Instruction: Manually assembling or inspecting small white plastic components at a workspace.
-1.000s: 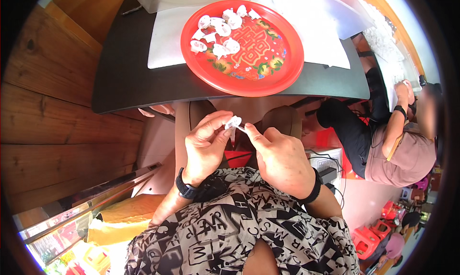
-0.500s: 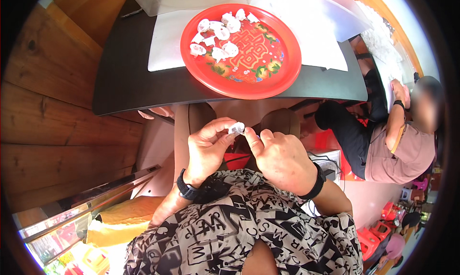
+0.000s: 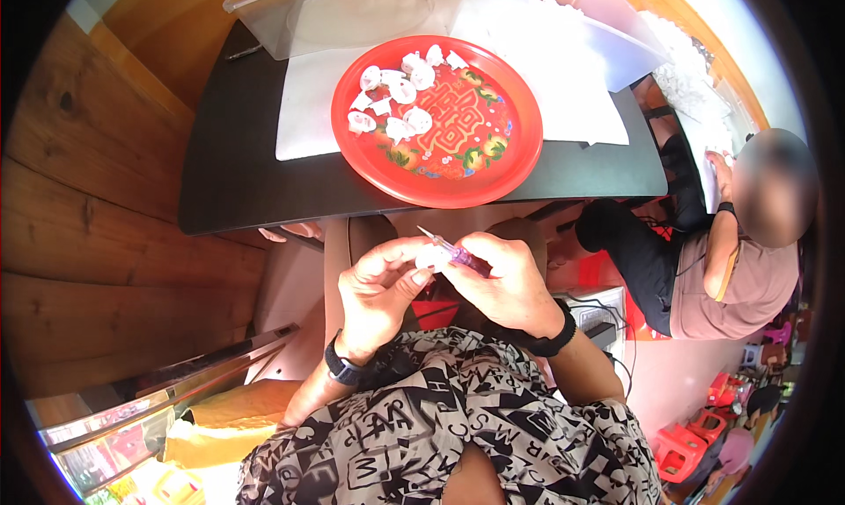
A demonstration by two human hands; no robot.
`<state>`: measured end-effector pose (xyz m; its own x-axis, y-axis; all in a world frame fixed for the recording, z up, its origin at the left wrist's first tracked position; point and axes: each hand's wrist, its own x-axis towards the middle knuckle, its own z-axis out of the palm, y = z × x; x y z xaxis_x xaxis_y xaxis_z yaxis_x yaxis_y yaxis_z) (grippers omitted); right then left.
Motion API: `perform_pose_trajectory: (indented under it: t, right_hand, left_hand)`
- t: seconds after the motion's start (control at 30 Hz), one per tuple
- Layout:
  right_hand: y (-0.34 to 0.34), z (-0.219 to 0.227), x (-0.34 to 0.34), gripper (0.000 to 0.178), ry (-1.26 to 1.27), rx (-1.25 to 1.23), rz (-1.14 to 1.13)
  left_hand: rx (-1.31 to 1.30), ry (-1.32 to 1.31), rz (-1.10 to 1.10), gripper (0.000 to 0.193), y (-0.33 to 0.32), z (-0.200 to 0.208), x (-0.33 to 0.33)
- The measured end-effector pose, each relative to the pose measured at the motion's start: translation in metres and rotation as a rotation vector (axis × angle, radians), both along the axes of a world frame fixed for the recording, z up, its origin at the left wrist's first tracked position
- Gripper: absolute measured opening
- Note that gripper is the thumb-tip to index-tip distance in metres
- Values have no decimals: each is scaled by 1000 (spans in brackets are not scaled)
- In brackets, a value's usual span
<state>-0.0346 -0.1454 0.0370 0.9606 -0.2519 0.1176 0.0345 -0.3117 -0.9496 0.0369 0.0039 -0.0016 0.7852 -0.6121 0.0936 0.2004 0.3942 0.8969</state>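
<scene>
**small white piece (image 3: 429, 258) and purple-handled tool (image 3: 469, 260) held above the lap**

the left hand (image 3: 371, 295) pinches the small white piece, its thumb and forefinger drawn in narrow around it. the right hand (image 3: 503, 283) is closed on the purple-handled tool, whose thin pointed tip reaches up and to the left, passing right by the piece; whether tip and piece touch, i cannot tell. both hands are near the body, on the near side of the dark table (image 3: 255, 192). a black watch (image 3: 341, 364) is on the left wrist and a dark band (image 3: 560, 331) on the right.

on the table sits a round red tray (image 3: 440, 197), its bottom printed with fruit and leaves. a cluster of white pieces (image 3: 402, 91) lies in its far left part. a white sheet (image 3: 304, 117) is under the tray, and a clear plastic box (image 3: 352, 16) stands at the far side. a thin pen-like thing (image 3: 244, 53) lies far left. at the right, a co-worker in a brownish shirt (image 3: 695, 298) sits with one hand (image 3: 722, 172) at another table.
</scene>
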Motion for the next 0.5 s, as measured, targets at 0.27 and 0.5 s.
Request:
perform_pose_trajectory:
  t: [0.27,0.5]
  right_hand:
    - [-19,15,6,15,34,-183,84]
    - [-159,127,62,24,-96,-75,-489]
  left_hand:
    - [-77,6,-26,35,-1,-9,-1]
    - [32,-1,-34,36,6,-14,3]
